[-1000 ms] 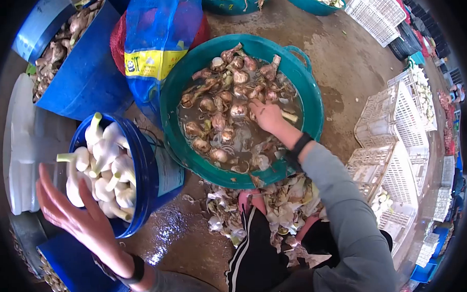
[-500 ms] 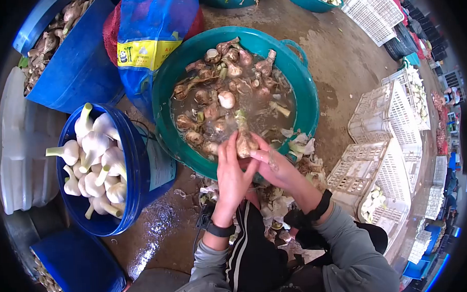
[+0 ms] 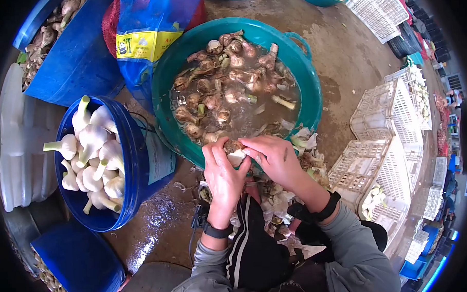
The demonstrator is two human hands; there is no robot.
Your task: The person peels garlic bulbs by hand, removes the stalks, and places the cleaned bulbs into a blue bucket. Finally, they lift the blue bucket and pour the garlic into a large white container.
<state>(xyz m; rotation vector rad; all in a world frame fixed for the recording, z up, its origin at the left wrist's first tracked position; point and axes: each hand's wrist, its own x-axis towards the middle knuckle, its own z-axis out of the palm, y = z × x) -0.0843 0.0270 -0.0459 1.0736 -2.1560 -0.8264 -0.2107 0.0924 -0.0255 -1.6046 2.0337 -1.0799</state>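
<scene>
Between my two hands, over the near rim of a green tub (image 3: 314,97), is a garlic bulb (image 3: 236,157). Its lower side shows white, while brown skin covers the upper part. My left hand (image 3: 223,169) closes on the bulb from the left with fingers and thumb. From the right, the fingertips and thumb of my right hand (image 3: 275,160) pinch its skin. Muddy water fills the tub, with many brown unpeeled garlic bulbs (image 3: 211,101) floating in it. To the left, a blue bucket (image 3: 136,170) is heaped with clean white garlic bulbs (image 3: 93,138).
Peeled garlic skins (image 3: 276,201) litter the floor below my hands. A tilted blue barrel (image 3: 76,59) with unpeeled garlic stands at upper left, beside a blue bag (image 3: 152,17). White plastic crates (image 3: 360,164) line the right side. Another blue container (image 3: 81,264) lies at lower left.
The bulb has come closer to me, and white now shows on it where brown skin was. My right hand has moved up over its top. The tub's contents have shifted in the water.
</scene>
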